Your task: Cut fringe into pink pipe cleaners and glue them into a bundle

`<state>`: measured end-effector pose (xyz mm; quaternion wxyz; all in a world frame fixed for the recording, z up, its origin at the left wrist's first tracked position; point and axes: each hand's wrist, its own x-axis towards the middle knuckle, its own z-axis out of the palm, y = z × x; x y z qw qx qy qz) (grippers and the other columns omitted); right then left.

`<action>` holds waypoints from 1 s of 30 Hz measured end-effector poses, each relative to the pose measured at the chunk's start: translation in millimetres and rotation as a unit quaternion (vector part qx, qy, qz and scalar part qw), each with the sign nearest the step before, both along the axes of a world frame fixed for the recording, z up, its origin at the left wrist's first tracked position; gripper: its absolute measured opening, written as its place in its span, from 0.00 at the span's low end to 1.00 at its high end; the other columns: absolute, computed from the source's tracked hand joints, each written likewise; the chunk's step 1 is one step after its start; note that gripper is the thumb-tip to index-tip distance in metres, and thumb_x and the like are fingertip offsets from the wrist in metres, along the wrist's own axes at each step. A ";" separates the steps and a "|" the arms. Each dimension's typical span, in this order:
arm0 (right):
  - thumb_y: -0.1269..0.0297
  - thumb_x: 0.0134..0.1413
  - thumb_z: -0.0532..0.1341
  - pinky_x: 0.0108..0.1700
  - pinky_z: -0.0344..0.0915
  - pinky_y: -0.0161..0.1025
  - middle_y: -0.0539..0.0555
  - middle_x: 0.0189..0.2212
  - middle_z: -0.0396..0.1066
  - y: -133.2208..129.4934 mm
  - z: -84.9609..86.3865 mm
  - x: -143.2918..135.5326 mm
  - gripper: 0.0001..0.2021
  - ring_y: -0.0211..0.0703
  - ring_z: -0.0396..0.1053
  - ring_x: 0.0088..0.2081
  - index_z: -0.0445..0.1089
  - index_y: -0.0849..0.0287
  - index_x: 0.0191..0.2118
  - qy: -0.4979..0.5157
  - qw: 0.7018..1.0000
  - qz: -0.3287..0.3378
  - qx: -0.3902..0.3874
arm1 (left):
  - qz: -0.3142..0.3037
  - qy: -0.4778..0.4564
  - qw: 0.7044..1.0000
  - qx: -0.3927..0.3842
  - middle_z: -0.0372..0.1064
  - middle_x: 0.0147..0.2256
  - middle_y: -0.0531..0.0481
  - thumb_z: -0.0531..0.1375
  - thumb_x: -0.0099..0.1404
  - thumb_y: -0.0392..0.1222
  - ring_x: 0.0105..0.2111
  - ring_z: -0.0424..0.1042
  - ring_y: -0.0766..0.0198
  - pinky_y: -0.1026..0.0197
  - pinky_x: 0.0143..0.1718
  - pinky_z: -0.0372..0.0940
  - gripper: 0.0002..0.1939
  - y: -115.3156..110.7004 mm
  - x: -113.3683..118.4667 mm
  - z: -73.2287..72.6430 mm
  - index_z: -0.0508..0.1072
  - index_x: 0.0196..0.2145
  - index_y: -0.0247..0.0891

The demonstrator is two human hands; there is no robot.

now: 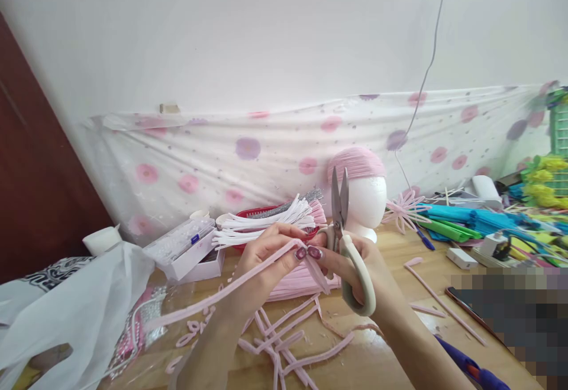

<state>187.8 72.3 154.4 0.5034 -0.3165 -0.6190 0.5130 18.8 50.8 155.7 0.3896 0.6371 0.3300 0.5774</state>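
Note:
My left hand (265, 261) is closed, its thumb and fingers pinching a long pink pipe cleaner (222, 293) that trails down to the left. Opposite it, my right hand (361, 260) pinches the same pipe cleaner where it bends, thumb tip close to thumb tip. A folded end hangs below the pinch. Hooked over my right hand are scissors (341, 203) with cream handles, blades pointing up and slightly apart. Beneath my hands lie a bundle of pink pipe cleaners (293, 283) and several bent pink pieces (284, 342) on the wooden table.
Behind my hands stands a white foam head (368, 203) with a pink cap. White pipe cleaners (261, 224) rest on a red basket. Small boxes (186, 254) and a white plastic bag (80, 319) are left; a phone (497, 325) and blue-handled tool (470, 366) are right.

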 end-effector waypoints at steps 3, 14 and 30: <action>0.55 0.41 0.71 0.26 0.56 0.34 0.47 0.18 0.65 2.4 0.6 -0.5 0.14 0.35 0.59 0.23 0.71 0.60 0.25 -0.003 1.000 0.005 0.002 | 0.012 -0.005 1.000 0.027 0.69 0.39 0.43 0.64 0.61 0.44 0.42 0.70 0.55 0.58 0.45 0.65 0.09 1.3 -0.6 -1.1 0.81 0.28 0.38; 0.43 0.56 0.58 0.26 0.57 0.36 0.50 0.18 0.64 14.6 -10.1 3.8 0.25 0.38 0.61 0.22 0.65 0.59 0.21 -0.084 0.986 -0.046 0.134 | 0.048 -0.227 0.972 -0.037 0.79 0.31 0.46 0.66 0.60 0.45 0.33 0.78 0.57 0.54 0.43 0.71 0.09 4.7 -7.0 0.5 0.75 0.32 0.37; 0.60 0.50 0.65 0.28 0.55 0.35 0.49 0.24 0.62 8.2 -20.3 -9.6 0.15 0.39 0.59 0.26 0.55 0.55 0.26 -0.251 0.820 -0.198 0.475 | -0.001 -0.380 0.919 -0.107 0.81 0.35 0.41 0.63 0.63 0.38 0.43 0.79 0.52 0.51 0.47 0.73 0.04 -17.2 9.3 10.1 0.74 0.32 0.35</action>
